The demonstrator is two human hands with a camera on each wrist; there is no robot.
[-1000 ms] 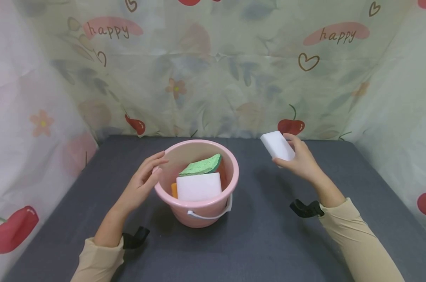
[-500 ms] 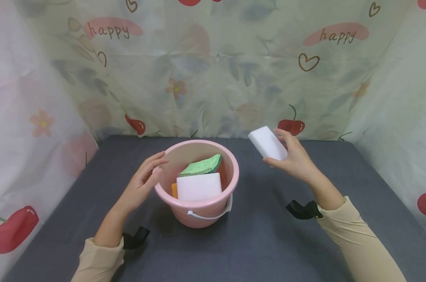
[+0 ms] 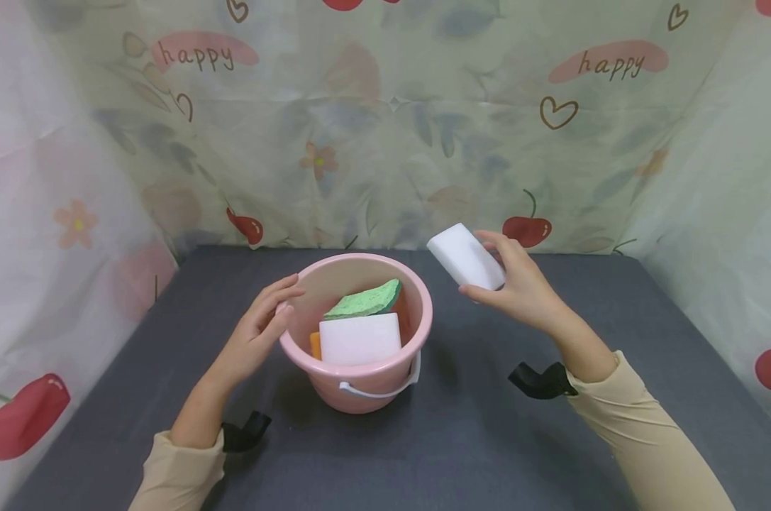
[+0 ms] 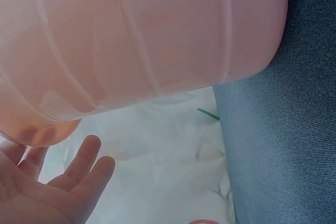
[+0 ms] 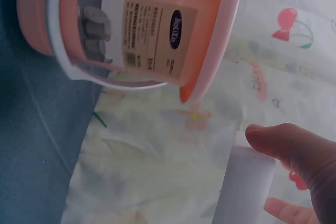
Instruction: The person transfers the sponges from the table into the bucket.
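My right hand (image 3: 519,284) holds a white sponge block (image 3: 467,257) between thumb and fingers. The block is tilted in the air, to the right of and above a pink bucket (image 3: 359,390). In the right wrist view the thumb (image 5: 286,145) presses one end of the block (image 5: 244,182). My left hand (image 3: 251,337) touches the bucket's left rim with fairly straight fingers (image 4: 84,156). Inside the bucket are another white block (image 3: 359,339), a green sponge (image 3: 366,301) and an orange piece (image 3: 315,345), mostly hidden.
The bucket's white handle (image 3: 379,392) hangs down at its front. A dark cloth (image 3: 462,454) covers the table, with printed curtains (image 3: 391,142) behind and on both sides. Black wrist mounts (image 3: 541,381) sit by both sleeves.
My right hand has moved left toward the bucket and slightly upward, carrying the white sponge block. The left hand and the bucket have stayed in place.
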